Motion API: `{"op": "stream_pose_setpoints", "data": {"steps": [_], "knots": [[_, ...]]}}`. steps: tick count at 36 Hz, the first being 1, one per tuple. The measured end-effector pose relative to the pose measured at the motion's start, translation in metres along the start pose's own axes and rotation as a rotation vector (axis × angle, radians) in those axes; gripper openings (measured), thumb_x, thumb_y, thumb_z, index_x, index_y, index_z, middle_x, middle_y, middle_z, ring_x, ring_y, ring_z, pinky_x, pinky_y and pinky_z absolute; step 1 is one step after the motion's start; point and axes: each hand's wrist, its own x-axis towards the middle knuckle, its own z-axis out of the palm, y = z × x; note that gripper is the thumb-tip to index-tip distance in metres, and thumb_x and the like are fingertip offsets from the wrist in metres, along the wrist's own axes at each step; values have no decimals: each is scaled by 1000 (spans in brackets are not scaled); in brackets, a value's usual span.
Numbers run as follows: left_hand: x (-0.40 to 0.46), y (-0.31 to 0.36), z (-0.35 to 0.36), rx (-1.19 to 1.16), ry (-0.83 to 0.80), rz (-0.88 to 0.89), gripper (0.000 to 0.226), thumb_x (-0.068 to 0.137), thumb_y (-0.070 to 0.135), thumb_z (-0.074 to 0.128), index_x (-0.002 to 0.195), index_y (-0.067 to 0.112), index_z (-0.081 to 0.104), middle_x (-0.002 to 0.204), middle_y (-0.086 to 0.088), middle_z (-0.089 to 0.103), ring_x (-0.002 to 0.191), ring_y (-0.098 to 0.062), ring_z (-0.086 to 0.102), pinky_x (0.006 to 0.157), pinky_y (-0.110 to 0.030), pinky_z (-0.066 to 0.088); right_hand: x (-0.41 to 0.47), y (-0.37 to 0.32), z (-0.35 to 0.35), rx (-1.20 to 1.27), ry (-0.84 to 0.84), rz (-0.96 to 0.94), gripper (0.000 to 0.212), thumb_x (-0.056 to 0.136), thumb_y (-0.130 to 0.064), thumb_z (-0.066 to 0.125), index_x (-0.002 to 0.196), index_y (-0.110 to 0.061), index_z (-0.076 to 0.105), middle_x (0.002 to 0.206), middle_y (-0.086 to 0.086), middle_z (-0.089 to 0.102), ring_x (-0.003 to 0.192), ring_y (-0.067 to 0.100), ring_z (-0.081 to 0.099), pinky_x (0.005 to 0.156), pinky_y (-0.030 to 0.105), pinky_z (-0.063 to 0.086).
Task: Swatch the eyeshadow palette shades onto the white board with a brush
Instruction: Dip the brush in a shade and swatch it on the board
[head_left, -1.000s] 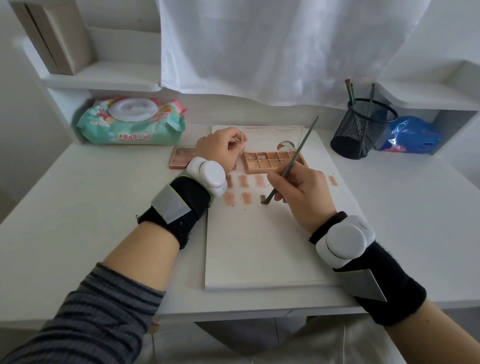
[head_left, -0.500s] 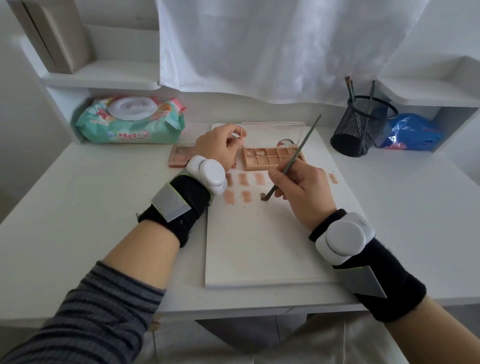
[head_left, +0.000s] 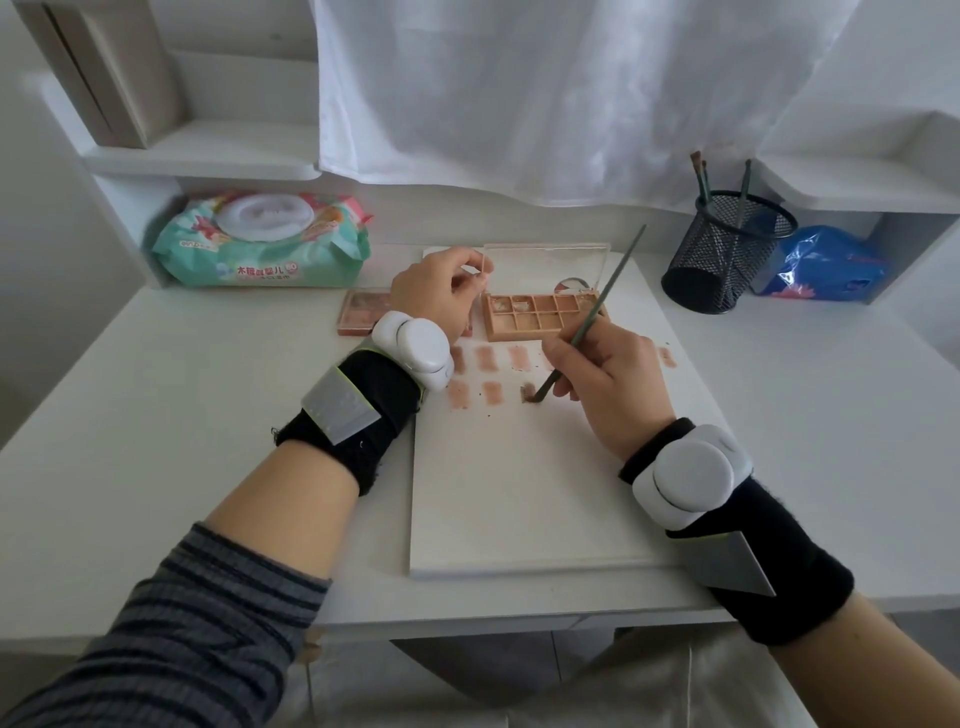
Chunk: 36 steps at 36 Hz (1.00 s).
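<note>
A white board (head_left: 519, 493) lies flat on the desk, with several peach and pink swatches (head_left: 488, 358) in two rows near its far end. The open eyeshadow palette (head_left: 535, 312) sits at the board's far edge, its clear lid raised. My right hand (head_left: 602, 384) grips a thin grey brush (head_left: 597, 306); the bristle tip touches a darker brown swatch (head_left: 529, 392) in the lower row. My left hand (head_left: 441, 296) pinches the left edge of the clear lid. A second pink palette (head_left: 361, 309) lies partly hidden behind my left wrist.
A pack of wet wipes (head_left: 260, 241) lies at the back left. A black mesh cup (head_left: 727, 254) with several brushes stands at the back right, beside a blue bag (head_left: 826, 265). A white cloth hangs over the back shelf.
The brush tip stays on the brown swatch with small strokes. My left hand keeps its hold on the lid.
</note>
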Motion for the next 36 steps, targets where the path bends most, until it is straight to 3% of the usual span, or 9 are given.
{"op": "stream_pose_setpoints", "data": {"steps": [3, 9, 16, 20, 25, 32, 36], "knots": [[1, -1, 0, -13, 4, -2, 13, 91, 23, 53, 95, 27, 64, 79, -1, 73, 44, -2, 55, 65, -28, 50, 0, 0, 0, 15, 25, -5, 22, 89, -13, 57, 69, -23, 54, 54, -3, 56, 49, 4, 54, 59, 30, 47], [1, -1, 1, -36, 4, -3, 12, 91, 22, 53, 90, 32, 61, 76, -3, 72, 39, -3, 54, 66, -35, 54, 2, 0, 1, -5, 37, -2, 21, 91, -17, 57, 72, -25, 54, 63, 9, 61, 54, 3, 57, 64, 32, 51], [0, 0, 0, -61, 2, -20, 12, 91, 22, 54, 94, 28, 64, 81, 3, 71, 56, -22, 64, 64, -40, 57, 0, 0, -1, 23, 15, -1, 23, 89, -12, 57, 69, -21, 54, 55, -1, 55, 48, 4, 53, 57, 25, 45], [0, 0, -1, -60, 5, -12, 12, 91, 23, 54, 92, 29, 63, 78, 2, 71, 49, -19, 61, 65, -40, 56, 1, 1, 0, 68, 60, -6, 19, 90, -16, 58, 74, -25, 56, 59, -1, 58, 53, 4, 56, 60, 26, 48], [0, 1, -2, -45, 5, -11, 12, 91, 23, 54, 95, 27, 65, 82, 1, 72, 52, -18, 62, 67, -39, 55, 0, -1, 2, 65, -3, -17, 14, 90, -15, 58, 78, -22, 57, 63, -2, 61, 55, 2, 57, 60, 20, 47], [1, -1, 0, -52, 11, -8, 12, 91, 22, 54, 95, 26, 65, 81, -2, 72, 49, -12, 58, 68, -41, 55, 0, 0, 1, 45, -19, -13, 23, 89, -11, 58, 69, -21, 54, 56, -1, 56, 50, 6, 54, 58, 27, 45], [1, -1, 1, -60, 18, -8, 13, 90, 22, 54, 95, 27, 65, 80, -3, 72, 53, -16, 61, 67, -41, 56, 0, 1, 1, 77, 35, -24, 21, 90, -14, 58, 73, -26, 55, 57, -4, 58, 54, 8, 58, 59, 30, 48]]}}
